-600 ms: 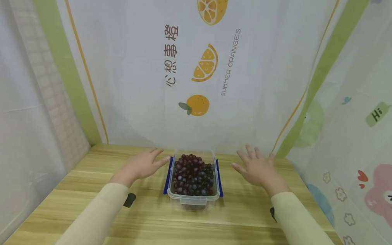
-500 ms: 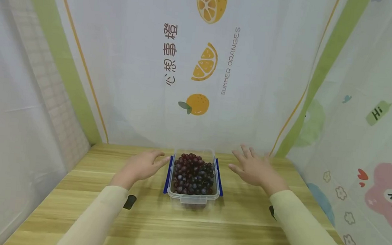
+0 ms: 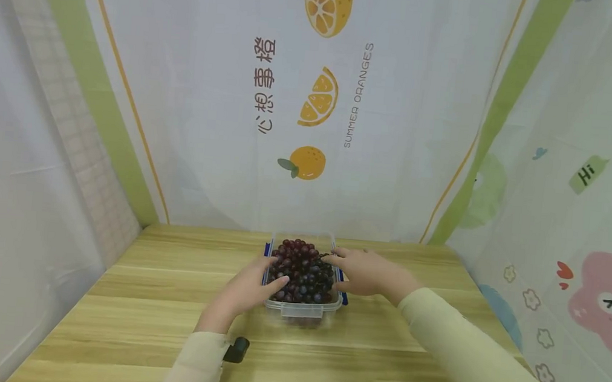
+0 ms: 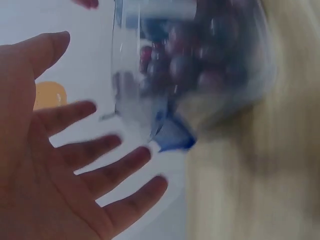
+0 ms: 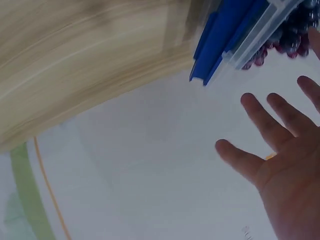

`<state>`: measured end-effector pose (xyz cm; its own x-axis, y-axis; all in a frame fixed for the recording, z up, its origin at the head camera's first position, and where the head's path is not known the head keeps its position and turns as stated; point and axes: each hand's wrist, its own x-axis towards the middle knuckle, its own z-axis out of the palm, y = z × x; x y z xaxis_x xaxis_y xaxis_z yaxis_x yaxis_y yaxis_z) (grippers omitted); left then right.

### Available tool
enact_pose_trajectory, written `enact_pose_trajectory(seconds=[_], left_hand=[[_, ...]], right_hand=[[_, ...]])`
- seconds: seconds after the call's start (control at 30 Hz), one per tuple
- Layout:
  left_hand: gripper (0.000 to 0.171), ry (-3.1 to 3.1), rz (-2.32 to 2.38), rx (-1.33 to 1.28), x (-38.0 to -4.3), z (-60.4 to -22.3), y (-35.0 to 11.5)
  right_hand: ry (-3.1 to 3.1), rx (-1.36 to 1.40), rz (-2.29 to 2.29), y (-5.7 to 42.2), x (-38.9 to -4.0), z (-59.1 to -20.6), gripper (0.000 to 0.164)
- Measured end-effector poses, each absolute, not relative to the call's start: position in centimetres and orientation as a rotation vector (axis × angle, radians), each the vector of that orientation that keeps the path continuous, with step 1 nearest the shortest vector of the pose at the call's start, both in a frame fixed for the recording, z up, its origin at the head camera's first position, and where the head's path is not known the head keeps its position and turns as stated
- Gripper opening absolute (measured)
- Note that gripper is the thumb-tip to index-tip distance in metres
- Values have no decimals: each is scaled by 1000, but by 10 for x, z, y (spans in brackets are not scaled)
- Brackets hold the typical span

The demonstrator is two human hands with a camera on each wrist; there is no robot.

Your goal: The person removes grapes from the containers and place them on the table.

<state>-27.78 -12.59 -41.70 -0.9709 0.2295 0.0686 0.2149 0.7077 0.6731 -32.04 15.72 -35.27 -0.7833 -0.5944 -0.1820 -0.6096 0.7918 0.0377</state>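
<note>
Both hands have moved inward since the earlier head frame: the left hand at eight o'clock of the clear tub, the right hand at three. Grapes fill it, at the table's twelve o'clock side. Left wrist: fingers spread loose, tub at one o'clock. Right wrist: fingers released, parted, blue flap at eleven.

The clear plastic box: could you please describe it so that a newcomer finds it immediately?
Start at the wooden table, toward its far edge, below the printed whole orange on the white backdrop. There, between the left hand and the right hand, is the clear plastic box. It alone is see-through, with blue side flaps and dark grapes heaped inside.
</note>
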Motion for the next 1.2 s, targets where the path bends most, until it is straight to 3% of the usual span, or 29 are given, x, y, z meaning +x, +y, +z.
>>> enact_pose_trajectory(seconds=[0.27, 0.7, 1.2], left_hand=[[98, 2887, 1251, 307, -265, -439, -108], [116, 2888, 1223, 201, -262, -452, -101], [116, 2882, 1294, 179, -276, -452, -102]], right_hand=[[2835, -1071, 277, 134, -320, -362, 70], [2736, -1226, 662, 107, -324, -376, 76], [2783, -1327, 747, 110, -342, -396, 77]])
